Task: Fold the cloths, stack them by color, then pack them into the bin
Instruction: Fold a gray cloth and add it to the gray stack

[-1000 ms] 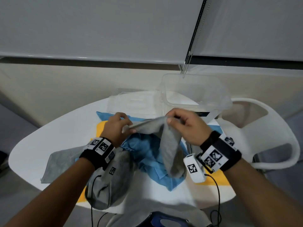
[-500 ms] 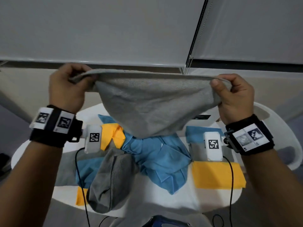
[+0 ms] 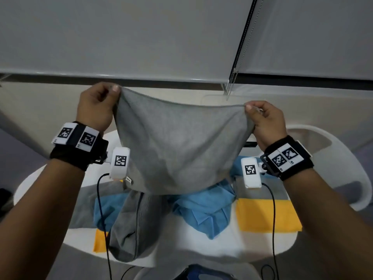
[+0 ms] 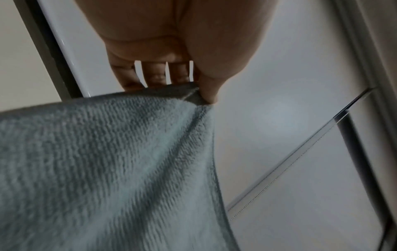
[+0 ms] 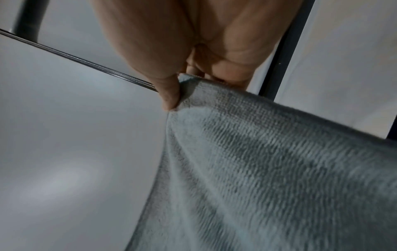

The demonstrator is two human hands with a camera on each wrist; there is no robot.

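A grey cloth hangs spread in the air above the white table, held by its two top corners. My left hand pinches the left corner between thumb and fingers, and my right hand pinches the right corner. The wrist views show the same pinch: left hand on the grey cloth, right hand on the grey cloth. On the table below lie a crumpled blue cloth, another grey cloth and a folded yellow cloth. The clear bin is mostly hidden behind the held cloth.
A second blue cloth and a yellow one lie at the left under the grey cloth. A white chair stands right of the table. Roller blinds with a bead chain hang behind. Cables trail from both wrists.
Both hands lifted the grey cloth from the table and spread it wide; since half a second ago they have come lower and slightly closer, and the top edge sags.
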